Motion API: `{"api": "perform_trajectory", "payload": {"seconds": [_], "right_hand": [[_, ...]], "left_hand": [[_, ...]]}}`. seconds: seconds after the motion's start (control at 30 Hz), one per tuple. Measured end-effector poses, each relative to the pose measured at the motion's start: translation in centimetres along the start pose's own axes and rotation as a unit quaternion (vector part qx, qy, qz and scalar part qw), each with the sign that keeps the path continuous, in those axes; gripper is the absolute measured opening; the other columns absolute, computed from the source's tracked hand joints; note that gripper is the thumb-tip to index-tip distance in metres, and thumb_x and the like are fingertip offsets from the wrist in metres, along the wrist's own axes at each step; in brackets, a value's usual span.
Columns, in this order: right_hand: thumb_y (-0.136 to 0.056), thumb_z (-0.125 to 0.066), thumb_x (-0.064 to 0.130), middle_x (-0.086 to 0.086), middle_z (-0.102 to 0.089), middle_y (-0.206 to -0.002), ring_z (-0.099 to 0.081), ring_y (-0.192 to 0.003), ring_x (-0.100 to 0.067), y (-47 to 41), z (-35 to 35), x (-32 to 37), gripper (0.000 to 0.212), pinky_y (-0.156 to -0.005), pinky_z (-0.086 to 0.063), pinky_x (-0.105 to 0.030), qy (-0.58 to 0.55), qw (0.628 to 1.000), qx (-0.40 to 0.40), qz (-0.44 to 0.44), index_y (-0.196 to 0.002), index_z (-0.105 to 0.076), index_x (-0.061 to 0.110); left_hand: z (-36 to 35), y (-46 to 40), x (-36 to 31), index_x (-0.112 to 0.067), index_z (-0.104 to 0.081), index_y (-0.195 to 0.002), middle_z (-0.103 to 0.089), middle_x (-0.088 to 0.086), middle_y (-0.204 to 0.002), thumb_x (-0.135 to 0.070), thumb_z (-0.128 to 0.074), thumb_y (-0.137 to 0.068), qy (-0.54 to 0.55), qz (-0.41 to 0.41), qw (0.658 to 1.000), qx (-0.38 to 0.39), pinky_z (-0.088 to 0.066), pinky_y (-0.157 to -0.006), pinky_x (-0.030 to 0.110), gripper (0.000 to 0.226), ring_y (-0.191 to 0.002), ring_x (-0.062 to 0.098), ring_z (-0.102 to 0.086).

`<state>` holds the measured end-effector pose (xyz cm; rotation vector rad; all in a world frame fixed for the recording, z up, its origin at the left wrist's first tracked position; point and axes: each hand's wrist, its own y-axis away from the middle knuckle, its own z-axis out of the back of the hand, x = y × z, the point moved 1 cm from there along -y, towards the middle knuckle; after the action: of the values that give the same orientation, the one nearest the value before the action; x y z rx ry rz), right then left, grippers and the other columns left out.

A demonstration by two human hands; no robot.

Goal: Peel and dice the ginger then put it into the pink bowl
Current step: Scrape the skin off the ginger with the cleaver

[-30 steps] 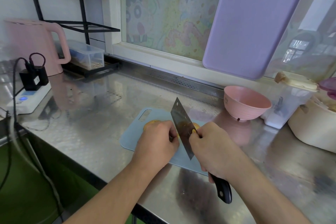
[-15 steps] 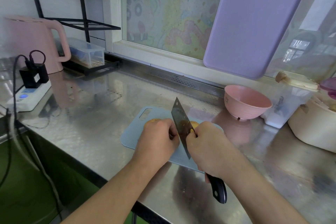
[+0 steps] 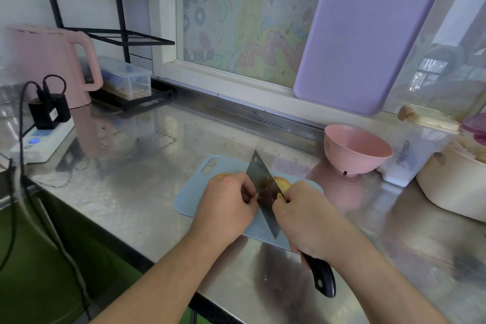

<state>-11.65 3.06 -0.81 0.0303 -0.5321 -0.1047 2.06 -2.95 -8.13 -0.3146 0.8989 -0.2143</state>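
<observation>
Slicing: the right hand (image 3: 305, 216) grips a cleaver (image 3: 264, 187) by its dark handle, blade set on the ginger (image 3: 282, 182) on a blue cutting board (image 3: 189, 197).
Left hand: the left hand (image 3: 226, 202) is curled over the ginger, pinning it, fingertips right beside the blade.
Risk: the knuckles sit so close that a slipping blade or rolling root could nick them.
Pink bowl: the pink bowl (image 3: 357, 150) stands beyond the board, right, apart from it.
Hidden: both hands cover most of the ginger; peeled or not, and any cut pieces, cannot be told.
</observation>
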Motion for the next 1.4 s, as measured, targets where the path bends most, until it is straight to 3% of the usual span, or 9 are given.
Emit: {"api": "perform_trajectory", "payload": {"seconds": [0.37,0.67,0.83,0.97,1.1,1.3,1.4], "right_hand": [[-0.100,-0.044,0.023,-0.004,-0.054,-0.063,-0.053,-0.056,-0.020,0.1,1.2,-0.2,0.035,-0.054,-0.048,-0.025,-0.005,1.000,-0.004,-0.012,-0.066,-0.046,0.016],[-0.101,-0.044,0.021,-0.002,-0.051,-0.062,-0.048,-0.052,-0.016,-0.1,0.6,0.2,0.034,-0.054,-0.045,-0.024,0.009,1.000,0.014,-0.009,-0.067,-0.044,0.017],[-0.102,-0.044,0.019,0.000,-0.047,-0.065,-0.044,-0.054,-0.015,-0.2,0.1,0.5,0.035,-0.055,-0.040,-0.021,0.019,1.000,0.022,-0.011,-0.068,-0.037,0.019],[-0.100,-0.043,0.020,-0.001,-0.047,-0.069,-0.050,-0.063,-0.023,0.0,-0.1,0.5,0.032,-0.059,-0.044,-0.022,0.029,0.999,0.027,-0.008,-0.069,-0.036,0.020],[-0.101,-0.043,0.020,0.000,-0.048,-0.064,-0.044,-0.052,-0.014,0.2,0.7,0.3,0.034,-0.053,-0.042,-0.023,0.025,0.999,0.035,-0.009,-0.067,-0.040,0.018],[-0.101,-0.045,0.023,-0.003,-0.052,-0.061,-0.049,-0.050,-0.018,0.1,2.1,-0.3,0.035,-0.051,-0.045,-0.025,0.004,1.000,0.015,-0.017,-0.067,-0.047,0.013],[-0.101,-0.044,0.024,-0.004,-0.054,-0.062,-0.051,-0.052,-0.020,0.1,2.3,-0.5,0.034,-0.052,-0.047,-0.026,0.009,1.000,0.014,-0.019,-0.069,-0.048,0.013]], "left_hand": [[-0.3,-0.3,0.1,-0.024,-0.069,-0.075,-0.068,-0.012,-0.069,-0.013,-0.071,-0.080,-0.013,-0.009,1.000,0.000,-0.057,-0.072,0.034,0.013,-0.076,0.004,-0.064],[-0.2,-0.3,0.2,-0.025,-0.069,-0.077,-0.068,-0.013,-0.070,-0.014,-0.071,-0.083,-0.016,-0.012,1.000,0.002,-0.053,-0.068,0.023,0.013,-0.076,0.001,-0.062],[-0.3,-0.3,0.2,-0.026,-0.068,-0.077,-0.068,-0.011,-0.071,-0.015,-0.073,-0.082,-0.022,-0.015,1.000,0.003,-0.056,-0.070,0.030,0.013,-0.075,0.003,-0.063],[-0.3,-0.3,0.2,-0.027,-0.068,-0.078,-0.068,-0.011,-0.073,-0.016,-0.073,-0.082,-0.031,-0.015,0.999,0.002,-0.057,-0.071,0.032,0.013,-0.076,0.003,-0.063],[-0.3,-0.3,0.2,-0.026,-0.068,-0.079,-0.068,-0.012,-0.074,-0.016,-0.071,-0.084,-0.037,-0.015,0.999,0.001,-0.056,-0.071,0.032,0.011,-0.078,0.003,-0.062],[-0.5,-0.4,0.4,-0.028,-0.065,-0.080,-0.066,-0.015,-0.075,-0.017,-0.068,-0.085,-0.045,-0.021,0.999,-0.007,-0.057,-0.072,0.033,0.012,-0.079,0.003,-0.062],[-0.7,-0.2,0.5,-0.030,-0.065,-0.089,-0.061,-0.017,-0.077,-0.021,-0.064,-0.089,-0.067,-0.057,0.996,0.000,-0.056,-0.072,0.036,0.009,-0.084,0.007,-0.058]]}}
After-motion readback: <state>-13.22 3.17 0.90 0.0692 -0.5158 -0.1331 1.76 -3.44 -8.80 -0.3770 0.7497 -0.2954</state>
